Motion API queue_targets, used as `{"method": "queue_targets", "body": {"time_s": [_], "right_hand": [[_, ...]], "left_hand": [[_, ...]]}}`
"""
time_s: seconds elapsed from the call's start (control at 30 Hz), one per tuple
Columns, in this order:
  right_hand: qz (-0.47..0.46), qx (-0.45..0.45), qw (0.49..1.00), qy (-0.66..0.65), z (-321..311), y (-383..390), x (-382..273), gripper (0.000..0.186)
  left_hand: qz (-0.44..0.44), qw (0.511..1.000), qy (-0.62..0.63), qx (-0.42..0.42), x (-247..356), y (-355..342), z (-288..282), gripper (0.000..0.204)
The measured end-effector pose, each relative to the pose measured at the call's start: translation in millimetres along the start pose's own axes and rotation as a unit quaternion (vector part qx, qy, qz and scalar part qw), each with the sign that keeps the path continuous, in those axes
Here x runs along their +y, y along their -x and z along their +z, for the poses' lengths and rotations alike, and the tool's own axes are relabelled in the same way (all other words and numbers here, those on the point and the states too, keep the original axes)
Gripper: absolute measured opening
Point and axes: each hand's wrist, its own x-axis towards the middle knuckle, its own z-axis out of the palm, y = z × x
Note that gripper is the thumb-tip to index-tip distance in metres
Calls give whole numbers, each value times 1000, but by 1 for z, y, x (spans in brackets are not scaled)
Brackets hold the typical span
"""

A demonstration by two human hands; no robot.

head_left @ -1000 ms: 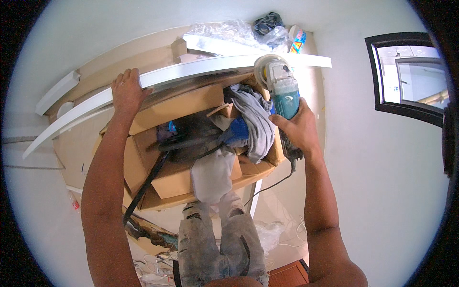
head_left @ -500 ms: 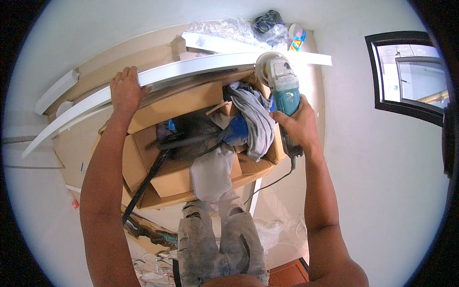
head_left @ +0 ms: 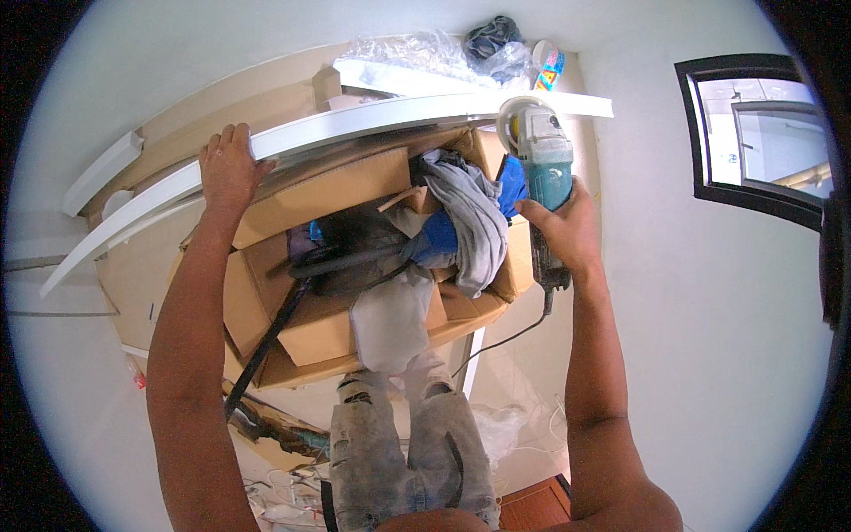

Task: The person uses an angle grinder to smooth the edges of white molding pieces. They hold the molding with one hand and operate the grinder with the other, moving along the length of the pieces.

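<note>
My left hand (head_left: 229, 176) grips a long white strip (head_left: 359, 121) laid crosswise above an open cardboard box (head_left: 315, 341), fingers wrapped over its edge. My right hand (head_left: 567, 226) holds a teal-and-grey angle grinder (head_left: 546, 160), thumb across its body; its disc (head_left: 508, 124) is at the right part of the strip, where a small dark mark shows beside it. Whether they touch, I cannot tell. Inside the box lie grey cloth (head_left: 470, 222), blue material (head_left: 436, 235), a dark bundle (head_left: 346, 235) and a black bar (head_left: 270, 350). A cable hangs from the grinder's rear.
Clear plastic (head_left: 417, 58), a dark bundle (head_left: 492, 37) and another white piece (head_left: 102, 173) lie beyond the strip. My legs are below the box, near tangled wires (head_left: 275, 492) and scraps. A pale wall rises at right with a black-framed window (head_left: 740, 137).
The grinder and my right hand have moved right along the strip. My left hand and the strip have shifted slightly upward in the picture.
</note>
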Motion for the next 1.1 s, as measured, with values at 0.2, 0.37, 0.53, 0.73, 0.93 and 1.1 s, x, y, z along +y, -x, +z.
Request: {"method": "queue_targets", "body": {"time_s": [0.2, 0.37, 0.53, 0.73, 0.93, 1.1], "right_hand": [[-8, -20, 1000, 12, -2, 12, -14, 65], [-7, -41, 999, 31, 3, 14, -24, 69], [-32, -22, 999, 37, 9, 11, -20, 67], [-12, -13, 999, 38, 4, 12, -11, 64], [23, -1, 999, -23, 2, 11, -2, 67], [-8, -9, 1000, -6, 7, 17, -5, 67]], "left_hand": [[6, 1000, -1, 12, 0, 1, 1, 57], [12, 1000, 6, 19, -2, 1, 4, 57], [3, 1000, -2, 16, -1, 2, 7, 58], [10, 1000, -5, 27, -2, 4, 7, 60], [2, 1000, -12, -1, 0, 5, 4, 60], [3, 1000, -8, 2, 1, 6, 2, 59]]}}
